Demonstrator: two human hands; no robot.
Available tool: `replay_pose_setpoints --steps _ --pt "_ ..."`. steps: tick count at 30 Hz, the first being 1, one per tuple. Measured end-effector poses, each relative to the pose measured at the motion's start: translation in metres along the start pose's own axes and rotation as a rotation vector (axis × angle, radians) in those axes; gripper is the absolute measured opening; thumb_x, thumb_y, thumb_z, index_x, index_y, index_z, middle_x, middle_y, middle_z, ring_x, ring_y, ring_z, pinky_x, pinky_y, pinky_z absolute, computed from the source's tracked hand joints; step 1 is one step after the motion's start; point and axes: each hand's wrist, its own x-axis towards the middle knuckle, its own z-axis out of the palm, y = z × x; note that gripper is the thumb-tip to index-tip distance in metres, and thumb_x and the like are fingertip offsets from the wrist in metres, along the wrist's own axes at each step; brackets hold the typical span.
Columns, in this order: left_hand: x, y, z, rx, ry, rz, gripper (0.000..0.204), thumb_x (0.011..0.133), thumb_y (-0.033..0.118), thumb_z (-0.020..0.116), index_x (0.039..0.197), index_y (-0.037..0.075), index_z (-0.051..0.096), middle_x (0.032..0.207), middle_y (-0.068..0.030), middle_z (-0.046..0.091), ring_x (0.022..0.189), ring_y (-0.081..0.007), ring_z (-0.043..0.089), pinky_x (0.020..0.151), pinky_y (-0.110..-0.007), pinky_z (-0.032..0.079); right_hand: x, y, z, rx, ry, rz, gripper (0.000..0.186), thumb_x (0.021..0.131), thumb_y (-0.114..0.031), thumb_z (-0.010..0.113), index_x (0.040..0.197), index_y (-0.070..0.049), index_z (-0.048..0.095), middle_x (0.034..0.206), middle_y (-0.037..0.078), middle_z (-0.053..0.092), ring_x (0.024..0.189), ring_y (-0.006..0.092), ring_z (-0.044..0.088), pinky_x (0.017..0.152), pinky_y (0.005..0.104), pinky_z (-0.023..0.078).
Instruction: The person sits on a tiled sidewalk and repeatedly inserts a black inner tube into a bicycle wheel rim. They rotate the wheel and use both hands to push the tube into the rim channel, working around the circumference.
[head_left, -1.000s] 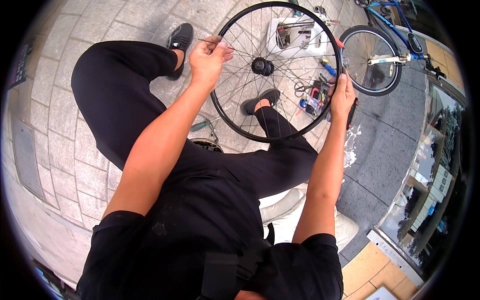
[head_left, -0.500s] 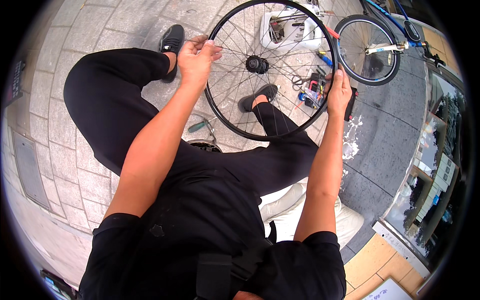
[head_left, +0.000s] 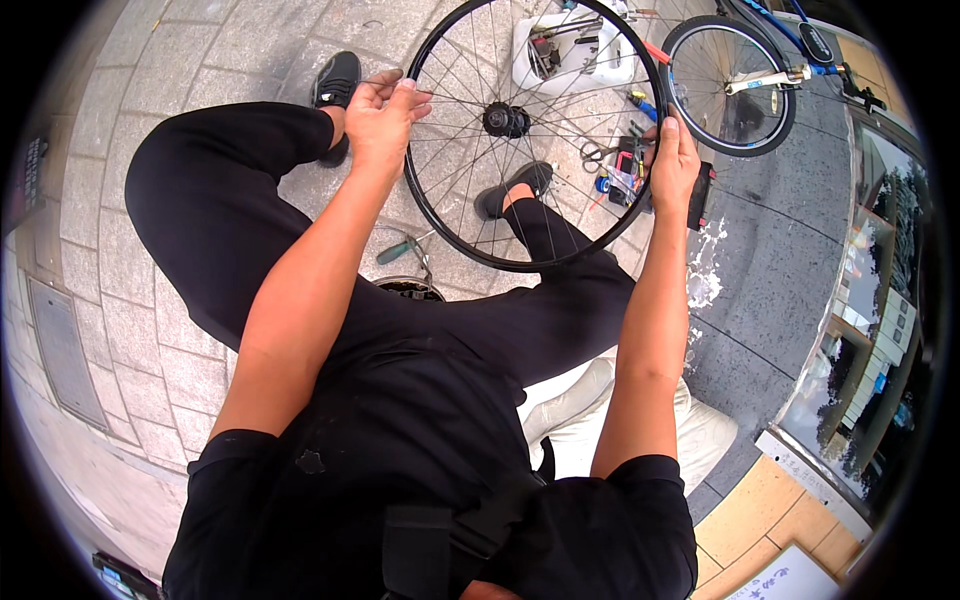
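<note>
A bare bicycle wheel point(head_left: 572, 262) with a black rim, thin spokes and a black hub point(head_left: 506, 120) is held up above my legs, with no tyre on it. My left hand point(head_left: 380, 125) is closed at the rim's left side, its fingertips reaching in among the spokes. Whether those fingers also pinch a single spoke is too fine to tell. On the opposite side, my right hand point(head_left: 675, 170) grips the rim, thumb up along it and the other fingers partly hidden behind.
Beyond the wheel stands a white cut-open container point(head_left: 525, 62) with tools. Scissors point(head_left: 594, 156) and several small tools lie near a black case point(head_left: 703, 196). A blue bicycle's tyred wheel point(head_left: 690, 45) is at far right. A green-handled screwdriver point(head_left: 394, 252) lies by a round container point(head_left: 410, 287).
The wheel and both my hands have shifted slightly left and up in the picture, while the background has also moved a little. My grip looks the same.
</note>
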Motion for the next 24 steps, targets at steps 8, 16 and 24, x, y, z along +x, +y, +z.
replay_pose_setpoints --steps 8,16,24 --pt "0.0 -0.001 -0.001 0.002 -0.005 0.001 0.032 0.1 0.004 0.068 0.125 -0.007 0.052 0.108 -0.0166 0.065 0.093 -0.0291 0.074 0.081 -0.042 0.065 0.003 -0.006 0.002 -0.013 -0.001 0.044 0.042 0.112 -0.032 0.052 0.144 -0.007 0.062 0.087 0.002 0.064 0.059 0.006 0.051 0.05 0.0235 0.041" --pt "-0.002 0.003 0.002 0.002 -0.005 -0.001 0.032 0.1 0.004 0.068 0.125 -0.006 0.052 0.107 -0.0164 0.065 0.093 -0.029 0.074 0.082 -0.041 0.065 0.005 -0.012 0.006 -0.014 0.001 0.019 0.046 0.11 -0.031 0.056 0.144 0.0 0.06 0.085 0.003 0.066 0.058 0.0052 0.051 0.052 0.0232 0.042" --pt "-0.002 0.002 0.001 -0.004 -0.013 0.003 0.031 0.1 0.004 0.068 0.124 -0.007 0.052 0.107 -0.0164 0.066 0.093 -0.0291 0.074 0.081 -0.04 0.065 0.007 -0.014 0.007 -0.012 0.009 0.029 0.045 0.11 -0.029 0.058 0.144 0.0 0.061 0.085 0.003 0.066 0.057 0.0045 0.05 0.052 0.0232 0.041"
